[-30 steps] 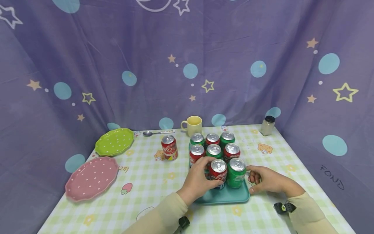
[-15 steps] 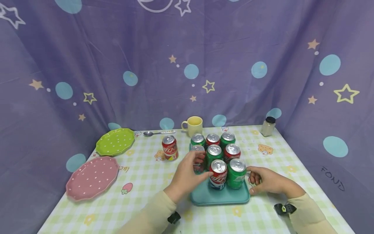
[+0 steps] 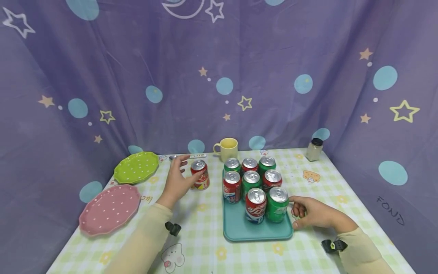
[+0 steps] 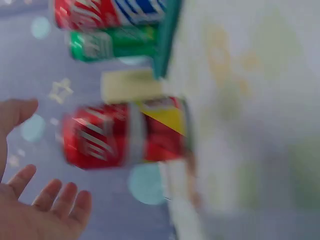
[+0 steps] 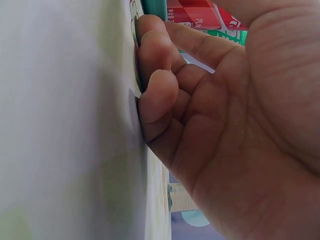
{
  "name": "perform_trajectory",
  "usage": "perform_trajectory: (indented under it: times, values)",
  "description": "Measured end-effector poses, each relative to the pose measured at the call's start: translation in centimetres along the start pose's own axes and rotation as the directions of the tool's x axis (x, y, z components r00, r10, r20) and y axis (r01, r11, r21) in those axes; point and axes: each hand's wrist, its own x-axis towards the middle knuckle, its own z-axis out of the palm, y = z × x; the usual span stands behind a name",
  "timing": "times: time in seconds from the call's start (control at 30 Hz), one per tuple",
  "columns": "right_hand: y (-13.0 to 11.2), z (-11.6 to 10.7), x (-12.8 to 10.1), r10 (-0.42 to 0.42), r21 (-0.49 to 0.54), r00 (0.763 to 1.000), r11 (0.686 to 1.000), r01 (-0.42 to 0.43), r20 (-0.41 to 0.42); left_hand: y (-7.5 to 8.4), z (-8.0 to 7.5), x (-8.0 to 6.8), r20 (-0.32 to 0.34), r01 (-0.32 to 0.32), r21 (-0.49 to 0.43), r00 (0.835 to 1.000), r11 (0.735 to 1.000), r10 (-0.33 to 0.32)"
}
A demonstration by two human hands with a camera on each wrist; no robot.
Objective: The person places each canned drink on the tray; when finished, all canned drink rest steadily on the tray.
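Head view: your left hand [image 3: 176, 179] is spread open at 9 o'clock of the lone red aluminium soda can [image 3: 200, 174], fingers straight, close beside it; contact cannot be confirmed. The can stands upright on the green-checked tablecloth [image 3: 191, 224], at 9 o'clock of the teal plastic tray [image 3: 239, 228] carrying eight cans. Your right hand [image 3: 313, 213] rests at the tray's 3 o'clock edge, fingers curled. Left wrist view: blurred; open fingers [image 4: 60, 200] near the red can [image 4: 125, 132], holding nothing. Right wrist view: curled fingers [image 5: 157, 85] press on the cloth beside the tray [image 5: 155, 6]; grip cannot be determined.
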Motion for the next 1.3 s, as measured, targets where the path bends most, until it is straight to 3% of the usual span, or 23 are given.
perform_trajectory:
  times: [0.2,0.33,0.43,0.83,1.3]
  values:
    - [0.0,0.0,0.0,0.000,0.007,1.000,1.000,0.000,0.001,-3.5,0.6,0.8,0.153,0.169,-0.087,0.976,0.982,-0.155]
    - [0.2,0.0,0.0,-0.002,0.013,1.000,1.000,0.002,0.000,-4.5,1.4,1.1,0.207,0.214,-0.108,0.960,0.971,-0.189]
    - [0.3,0.0,0.0,0.000,0.020,1.000,1.000,0.000,-0.002,-4.9,1.8,1.4,0.223,0.212,-0.091,0.957,0.973,-0.187]
    - [0.1,0.0,0.0,0.008,0.016,1.000,1.000,-0.008,-0.001,-4.8,2.5,1.4,0.148,0.198,-0.004,0.969,0.980,-0.195]
    - [0.0,0.0,-0.1,0.005,0.006,1.000,1.000,-0.005,-0.003,-5.1,2.7,1.0,0.106,0.190,-0.076,0.978,0.979,-0.181]
